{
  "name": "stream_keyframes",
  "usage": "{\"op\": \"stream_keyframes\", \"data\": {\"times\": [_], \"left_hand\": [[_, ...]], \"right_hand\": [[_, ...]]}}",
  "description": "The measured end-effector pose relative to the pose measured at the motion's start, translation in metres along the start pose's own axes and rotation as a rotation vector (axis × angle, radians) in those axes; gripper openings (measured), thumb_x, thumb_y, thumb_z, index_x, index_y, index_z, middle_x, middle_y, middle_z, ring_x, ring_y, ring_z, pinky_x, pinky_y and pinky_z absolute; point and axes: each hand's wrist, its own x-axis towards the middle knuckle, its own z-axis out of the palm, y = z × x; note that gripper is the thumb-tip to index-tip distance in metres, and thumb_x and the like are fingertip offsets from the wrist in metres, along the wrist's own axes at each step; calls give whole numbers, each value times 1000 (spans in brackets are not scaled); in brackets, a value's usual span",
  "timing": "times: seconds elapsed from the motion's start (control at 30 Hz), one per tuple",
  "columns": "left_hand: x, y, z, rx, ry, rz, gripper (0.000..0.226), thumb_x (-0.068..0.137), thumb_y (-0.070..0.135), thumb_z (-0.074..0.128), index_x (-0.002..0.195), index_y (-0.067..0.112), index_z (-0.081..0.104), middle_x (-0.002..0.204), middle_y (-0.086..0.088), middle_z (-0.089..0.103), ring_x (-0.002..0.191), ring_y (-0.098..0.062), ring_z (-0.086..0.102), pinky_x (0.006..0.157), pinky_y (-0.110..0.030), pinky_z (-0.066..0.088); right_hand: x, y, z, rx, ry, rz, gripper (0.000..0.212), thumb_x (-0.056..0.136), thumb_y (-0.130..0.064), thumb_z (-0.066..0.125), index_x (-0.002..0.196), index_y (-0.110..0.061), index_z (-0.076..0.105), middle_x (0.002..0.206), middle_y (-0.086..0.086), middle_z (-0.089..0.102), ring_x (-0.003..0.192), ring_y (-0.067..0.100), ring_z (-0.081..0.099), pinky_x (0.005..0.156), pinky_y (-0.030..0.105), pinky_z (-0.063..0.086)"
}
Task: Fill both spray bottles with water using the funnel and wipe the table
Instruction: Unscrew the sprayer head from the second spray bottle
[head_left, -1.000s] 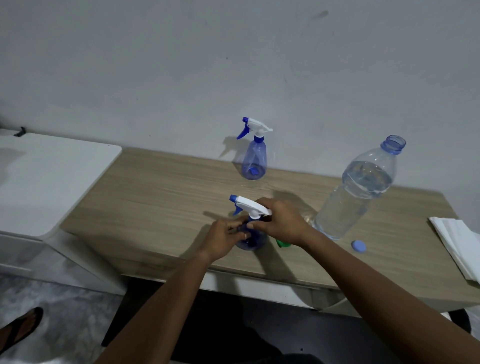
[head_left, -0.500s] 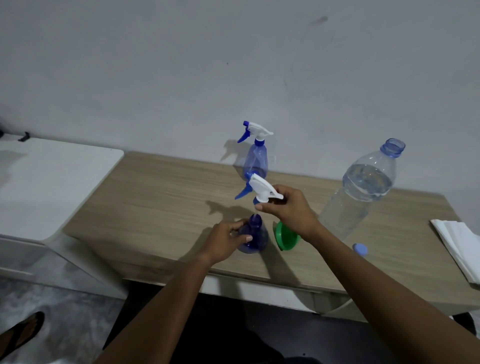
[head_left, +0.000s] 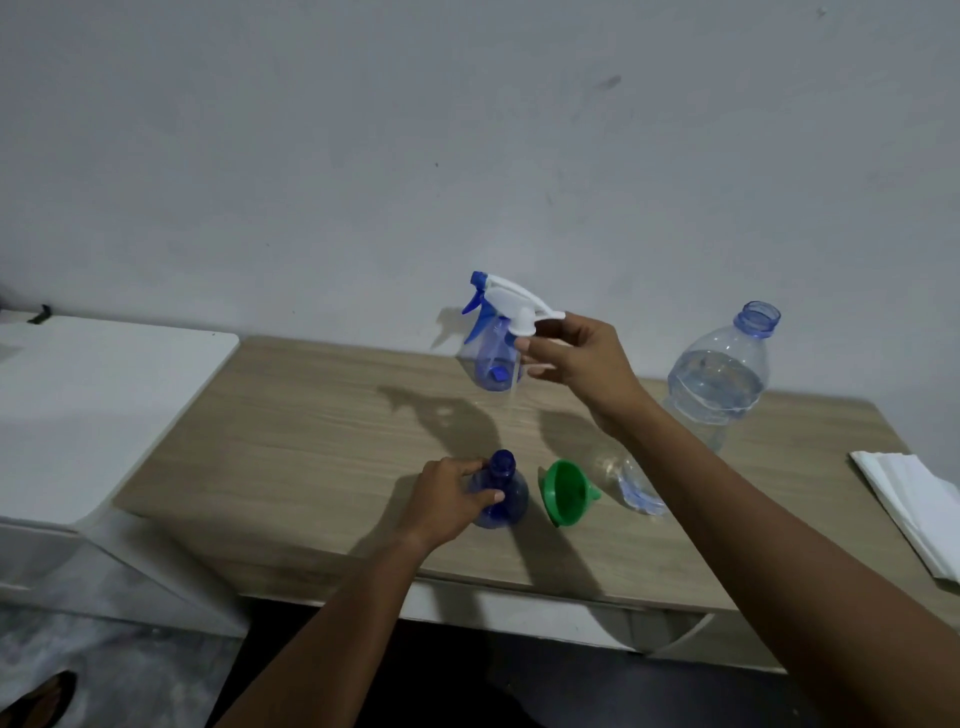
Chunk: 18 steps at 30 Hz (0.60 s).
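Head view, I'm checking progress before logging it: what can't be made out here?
- Far spray bottle: its top is hidden by the spray head in the right hand.
- Near bottle: water level unclear, left hand covers it.
- Napkins: cut off by the right edge.

the wood-grain tabletop carries an uncapped blue spray bottle, a green funnel on its side just beside it, a second spray bottle by the wall, a large open water bottle and folded white paper at the right end.
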Motion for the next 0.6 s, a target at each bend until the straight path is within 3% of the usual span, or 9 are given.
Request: {"op": "stream_keyframes", "data": {"times": [0.13, 0.3, 0.5, 0.6], "left_hand": [[9, 4, -2, 63, -24, 26, 37, 71, 30, 78, 108, 28, 75, 94, 12, 76, 88, -6, 68, 82, -33, 57], [16, 1, 1, 36, -36, 48, 28, 73, 24, 74, 101, 25, 76, 86, 10, 75, 80, -5, 68, 76, -35, 57], [23, -1, 2, -51, -65, 52, 34, 75, 15, 76, 107, 26, 76, 99, 13, 75, 93, -3, 69, 87, -35, 57], [27, -3, 1, -82, -88, 40, 35, 73, 15, 78, 107, 24, 77, 103, 12, 76, 97, -5, 69, 90, -39, 57]], "right_hand": [[22, -5, -7, -52, 6, -29, 17, 84, -3, 76, 101, -7, 77, 96, 7, 76, 83, 14, 70, 75, 29, 58], [33, 31, -11, -96, 21, 6, 19, 78, 0, 76, 95, -7, 77, 89, 3, 74, 71, 18, 63, 71, 36, 53], [47, 79, -26, -359, 2, 58, 20, 72, -11, 81, 91, -14, 76, 89, 7, 76, 66, 12, 61, 66, 29, 50], [48, 104, -27, -512, -41, 100, 21, 70, -2, 82, 84, -15, 74, 80, 1, 74, 61, 6, 62, 64, 22, 48]]}}
